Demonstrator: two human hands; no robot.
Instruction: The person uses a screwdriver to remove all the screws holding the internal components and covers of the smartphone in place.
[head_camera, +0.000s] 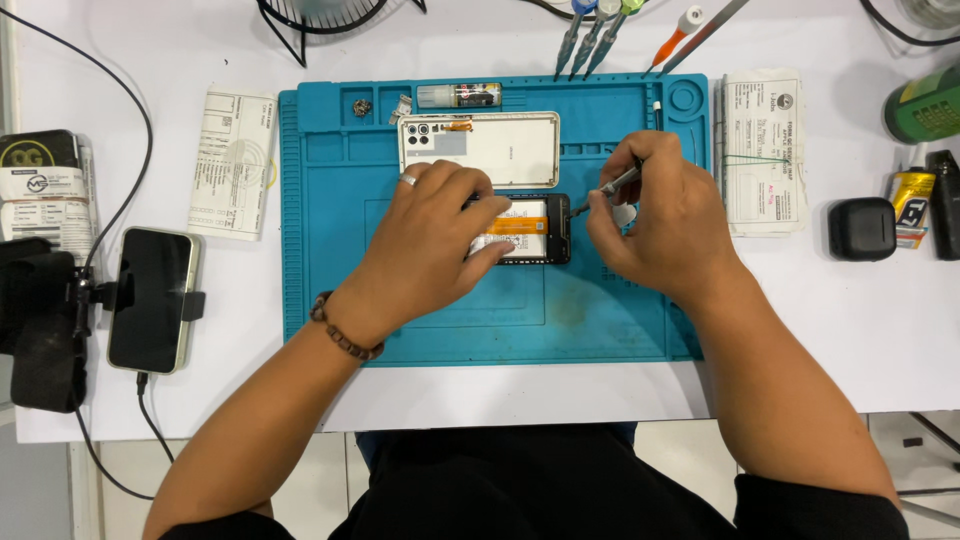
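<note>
Both forearms reach over a blue work mat (330, 300) to an opened phone (535, 228).

Left hand (435, 235) lies clasped over the opened phone, hiding most of it, at the mat's middle; right hand (660, 220) grips a thin screwdriver (612, 186), tip at the phone's right end. White back cover (500, 148) lies just beyond. Spare screwdrivers (590, 35) and paper packets (765, 150) sit along the far and right edges; another phone in a clamp holder (150, 298) rests well left.
</note>
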